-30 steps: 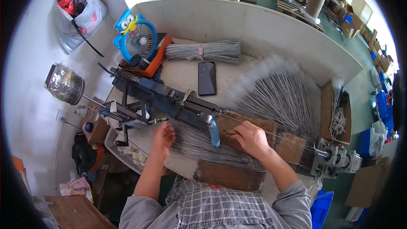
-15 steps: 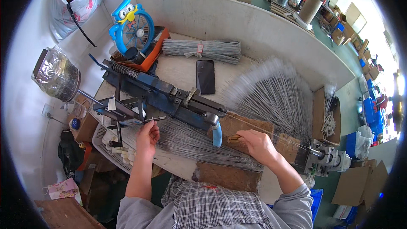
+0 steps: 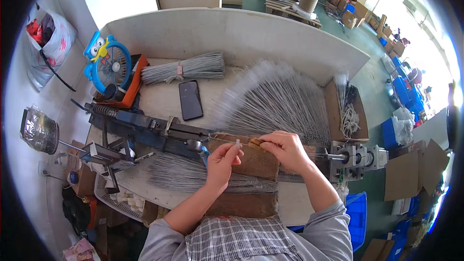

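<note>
My left hand [image 3: 221, 163] pinches a small white piece [image 3: 238, 143] between thumb and fingertips. Right beside it, my right hand [image 3: 285, 149] grips a thin wire [image 3: 319, 154] that runs right toward a grey metal spindle [image 3: 355, 158]. Both hands hover over a brown pad [image 3: 251, 164] at the table's front. A blue metal machine [image 3: 145, 130] lies to the left of my hands. A fan of grey wires [image 3: 275, 101] spreads behind them, and another flat bundle of wires [image 3: 179, 176] lies under my left forearm.
A black phone [image 3: 190, 100] lies on the table [image 3: 159, 104]. A tied wire bundle [image 3: 183, 70] and a blue fan [image 3: 110, 65] sit at the back left. A cardboard box [image 3: 348, 111] with white ties stands at right. A white basket [image 3: 121, 200] hangs at front left.
My left hand left the machine's left end and came right with a white piece to meet my right hand. My right hand rose slightly over the brown pad.
</note>
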Available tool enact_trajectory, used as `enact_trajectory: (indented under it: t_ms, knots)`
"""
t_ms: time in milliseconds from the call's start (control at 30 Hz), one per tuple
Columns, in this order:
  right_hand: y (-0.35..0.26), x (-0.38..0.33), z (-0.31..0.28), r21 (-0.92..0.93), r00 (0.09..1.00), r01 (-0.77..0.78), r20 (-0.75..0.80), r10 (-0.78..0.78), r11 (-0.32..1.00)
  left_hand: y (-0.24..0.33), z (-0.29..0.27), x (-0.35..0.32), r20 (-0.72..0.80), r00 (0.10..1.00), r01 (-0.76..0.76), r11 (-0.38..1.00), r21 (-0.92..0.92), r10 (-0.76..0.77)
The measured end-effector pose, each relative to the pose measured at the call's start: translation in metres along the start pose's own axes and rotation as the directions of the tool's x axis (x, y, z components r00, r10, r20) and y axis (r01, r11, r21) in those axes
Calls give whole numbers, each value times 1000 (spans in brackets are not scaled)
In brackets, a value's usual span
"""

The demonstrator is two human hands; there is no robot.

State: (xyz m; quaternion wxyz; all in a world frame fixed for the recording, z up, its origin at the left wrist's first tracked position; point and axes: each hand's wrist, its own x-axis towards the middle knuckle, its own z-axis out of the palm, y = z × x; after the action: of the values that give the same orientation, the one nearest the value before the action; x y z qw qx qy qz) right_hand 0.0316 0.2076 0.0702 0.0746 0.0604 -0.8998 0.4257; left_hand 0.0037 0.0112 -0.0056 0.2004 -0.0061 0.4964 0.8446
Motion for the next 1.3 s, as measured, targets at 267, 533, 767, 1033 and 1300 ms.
enact_trajectory:
  t_ms: [267, 533, 767, 1033, 1300]
  knots:
    - [3, -5, -14, 130, 991, -86, 114, 71, 988, -10, 12, 7, 30, 997, -76, 995, 60, 74]
    - [-18, 33, 30, -307, 934, 290, -115, -338, 906, 20, 4, -4, -300, 954, -5, 999, -53, -11]
    - [-24, 46, 54, -257, 981, 189, -2, -196, 948, 17, -4, -3, -225, 970, 52, 980, -193, -96]
    - [-26, 47, 53, -70, 996, -12, 92, 19, 997, 18, -8, -3, -91, 992, 79, 994, -78, -86]
    - [-42, 36, 79, -415, 957, 195, -117, -265, 889, 19, 9, 0, -317, 946, -98, 880, -465, -63]
